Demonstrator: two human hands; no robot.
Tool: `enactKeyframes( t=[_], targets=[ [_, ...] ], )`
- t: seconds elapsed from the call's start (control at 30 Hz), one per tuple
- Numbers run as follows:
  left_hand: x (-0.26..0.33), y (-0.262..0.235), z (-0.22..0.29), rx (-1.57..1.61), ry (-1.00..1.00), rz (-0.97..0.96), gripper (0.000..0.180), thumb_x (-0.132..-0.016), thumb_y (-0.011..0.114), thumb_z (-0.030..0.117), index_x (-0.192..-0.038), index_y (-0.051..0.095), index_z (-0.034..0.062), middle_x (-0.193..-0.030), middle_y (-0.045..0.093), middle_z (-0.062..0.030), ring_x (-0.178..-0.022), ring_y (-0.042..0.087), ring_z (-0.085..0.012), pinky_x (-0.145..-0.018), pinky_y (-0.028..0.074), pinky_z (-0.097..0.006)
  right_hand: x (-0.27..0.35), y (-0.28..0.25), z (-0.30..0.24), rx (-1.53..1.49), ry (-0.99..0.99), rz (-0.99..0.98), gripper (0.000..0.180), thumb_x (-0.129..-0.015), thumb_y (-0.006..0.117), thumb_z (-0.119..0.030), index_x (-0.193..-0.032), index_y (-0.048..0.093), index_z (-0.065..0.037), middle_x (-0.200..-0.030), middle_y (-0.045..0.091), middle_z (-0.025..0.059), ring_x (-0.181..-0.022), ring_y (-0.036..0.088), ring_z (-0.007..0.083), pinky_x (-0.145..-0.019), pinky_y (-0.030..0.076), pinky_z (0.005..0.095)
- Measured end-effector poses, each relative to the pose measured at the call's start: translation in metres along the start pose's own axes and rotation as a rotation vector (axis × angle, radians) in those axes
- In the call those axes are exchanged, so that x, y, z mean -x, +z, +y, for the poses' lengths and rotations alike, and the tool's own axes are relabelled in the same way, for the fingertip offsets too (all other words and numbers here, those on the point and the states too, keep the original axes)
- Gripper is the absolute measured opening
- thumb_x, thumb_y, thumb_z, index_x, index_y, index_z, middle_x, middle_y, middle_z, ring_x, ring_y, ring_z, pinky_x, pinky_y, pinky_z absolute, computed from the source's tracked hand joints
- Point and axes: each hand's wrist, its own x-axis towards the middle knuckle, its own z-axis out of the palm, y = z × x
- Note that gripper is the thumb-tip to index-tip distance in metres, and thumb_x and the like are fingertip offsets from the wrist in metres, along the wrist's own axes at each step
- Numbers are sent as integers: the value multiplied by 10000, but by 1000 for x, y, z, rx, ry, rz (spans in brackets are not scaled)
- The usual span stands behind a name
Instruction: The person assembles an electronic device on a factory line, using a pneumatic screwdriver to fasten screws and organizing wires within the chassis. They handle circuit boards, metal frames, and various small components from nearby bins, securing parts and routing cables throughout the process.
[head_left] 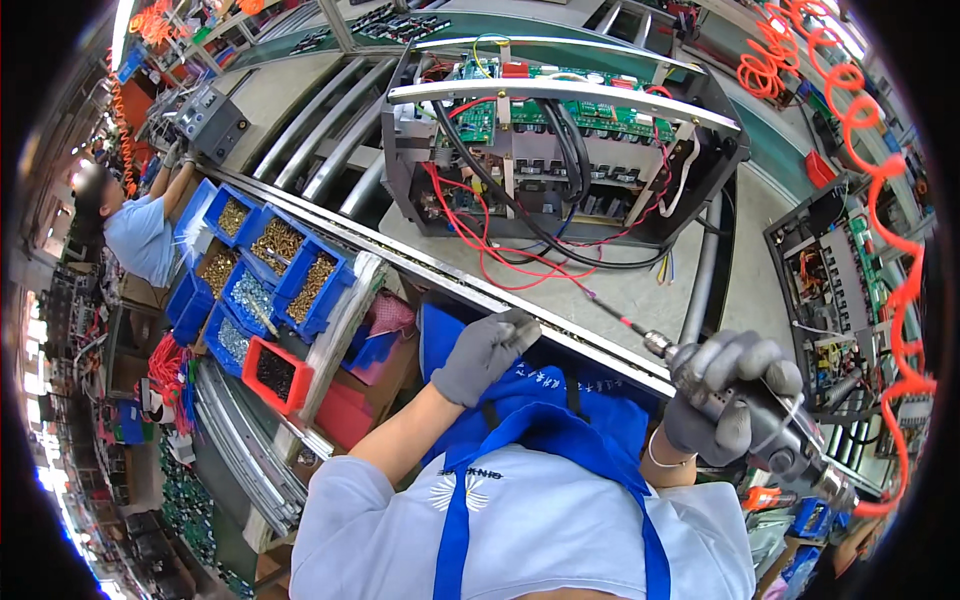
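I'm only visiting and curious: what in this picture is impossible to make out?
All in the head view:
- Left hand: its curled, gloved fingers hide whether it pinches anything.
- Driver: the right hand wraps over it, hiding part of its body.
- Circuit boards: a pale metal bar hides part of them.
- Brass-coloured pieces: too small to tell their exact shape.

An electronics assembly workshop: ahead of the right grip [728,395], an open chassis [560,91] packed with circuit boards [630,125] stands beside metal rollers [704,285]; right of that grip hangs a coiled air hose [905,290]; well left are fastener bins [338,300] and a co-worker [145,240]
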Motion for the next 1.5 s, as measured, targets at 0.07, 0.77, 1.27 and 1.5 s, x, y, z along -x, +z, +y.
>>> enactKeyframes(
  t=[0.07,0.77,1.27,1.5],
  targets=[
    [-6,5,-2,-55,31,-113,380,-944,347,-35,-1298,377,-171,-1240,548,-248,-1178,570,-332,-1066,472,-422,5,-4,-1,-34,55,-44,476,-850,704,-146,-1272,496,-70,-891,495,87,-531,505,136,-446,486,302],
    [7,88,6,-370,2,-203,442,-935,609,459,-1005,576,24,-699,567,-23,-530,536,-94,-443,428,-206,9,-6,1,-145,88,50,464,-820,691,-115,-1249,520,-66,-897,478,77,-535,502,123,-437,494,306],
    [-24,177,131,-1660,1323,4,425,-838,710,216,-1217,594,59,-1043,618,-108,-880,626,-239,-698,502,-350,-24,-34,-47,-247,-19,264,263,-791,672,-91,-882,425,-101,-648,358,-7,-554,385,98,-417,329,254],
    [-116,226,274,-2187,1201,152,341,-895,650,267,-1144,662,34,-915,692,-87,-768,628,-204,-725,513,-369,-12,-27,-50,-216,9,256,294,-792,677,-124,-984,458,-83,-686,364,5,-536,375,97,-389,368,235]
  ],
)
